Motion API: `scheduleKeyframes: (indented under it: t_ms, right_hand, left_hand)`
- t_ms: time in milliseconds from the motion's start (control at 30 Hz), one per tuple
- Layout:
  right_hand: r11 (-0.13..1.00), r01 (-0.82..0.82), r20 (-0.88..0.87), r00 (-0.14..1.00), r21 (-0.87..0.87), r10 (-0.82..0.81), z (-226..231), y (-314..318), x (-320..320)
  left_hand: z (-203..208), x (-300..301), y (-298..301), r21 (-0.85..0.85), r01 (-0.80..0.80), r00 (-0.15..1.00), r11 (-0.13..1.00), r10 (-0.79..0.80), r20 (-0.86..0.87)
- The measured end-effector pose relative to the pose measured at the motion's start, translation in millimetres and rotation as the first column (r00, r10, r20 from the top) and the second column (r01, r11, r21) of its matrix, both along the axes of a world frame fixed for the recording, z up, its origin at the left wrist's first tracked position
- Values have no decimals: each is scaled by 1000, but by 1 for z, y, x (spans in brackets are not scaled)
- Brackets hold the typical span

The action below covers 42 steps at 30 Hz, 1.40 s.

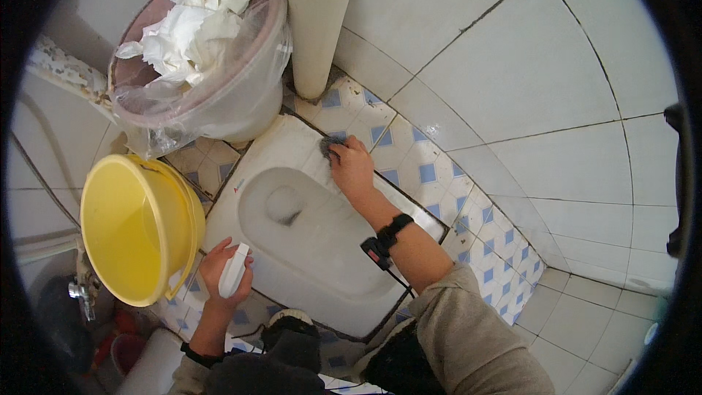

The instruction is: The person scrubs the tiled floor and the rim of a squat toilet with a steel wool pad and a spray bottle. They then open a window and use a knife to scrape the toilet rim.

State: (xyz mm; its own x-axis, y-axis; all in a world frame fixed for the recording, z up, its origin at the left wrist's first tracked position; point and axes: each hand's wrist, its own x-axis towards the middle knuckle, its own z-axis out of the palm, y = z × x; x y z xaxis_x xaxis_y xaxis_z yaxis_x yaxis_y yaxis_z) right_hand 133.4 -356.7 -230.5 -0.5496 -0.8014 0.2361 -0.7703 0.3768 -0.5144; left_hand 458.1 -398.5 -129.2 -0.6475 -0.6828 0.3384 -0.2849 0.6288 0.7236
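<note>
A white squat toilet [314, 249] is set in the floor in front of me, with its long basin facing up. My right hand [351, 168] is closed on a dark grey scouring pad [330, 146], pressed against the toilet's far right rim. Fingers partly cover the pad. My left hand [219, 271], near the toilet's left edge, is wrapped round a white spray bottle [234, 271]. Only the bottle's top shows; its lower part is hidden by the hand.
Left of the toilet stands a yellow bucket [179, 219]. Behind it is a pink bin [274, 25] lined with clear plastic, heaped with crumpled white paper [194, 36]. A pale pipe [314, 29] rises beside it. A metal tap [82, 294] is at lower left; a tiled wall [526, 73] borders the right.
</note>
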Motion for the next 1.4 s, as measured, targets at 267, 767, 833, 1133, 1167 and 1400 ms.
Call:
scheduleKeyframes:
  t_ms: [267, 767, 833, 1133, 1167, 1400]
  right_hand:
    - [992, -105, 49, 994, 74, 102, 30, 100, 2]
    - [958, -286, 57, 957, -2, 286, 13, -24, 18]
    - [927, -342, 139, 936, 153, 323, 16, -14, 11]
    - [892, -430, 213, 893, 138, 397, 13, -68, 57]
    - [895, -438, 201, 887, 82, 415, 17, -59, 58]
    - [916, -284, -57, 948, 284, 312, 63, 87, -72]
  left_hand:
    - [-5, 4, 0, 42, -29, 999, 999, 30, -33]
    - [-1, 5, -3, 34, 27, 1000, 999, -27, 3]
    - [-1, 8, -2, 61, 32, 999, 998, -32, -8]
    - [-3, 13, 1, 60, 18, 1000, 998, -17, -21]
    - [-3, 13, 0, 71, 7, 1000, 997, -5, -29]
    - [6, -15, 8, 162, 193, 972, 968, -166, -165]
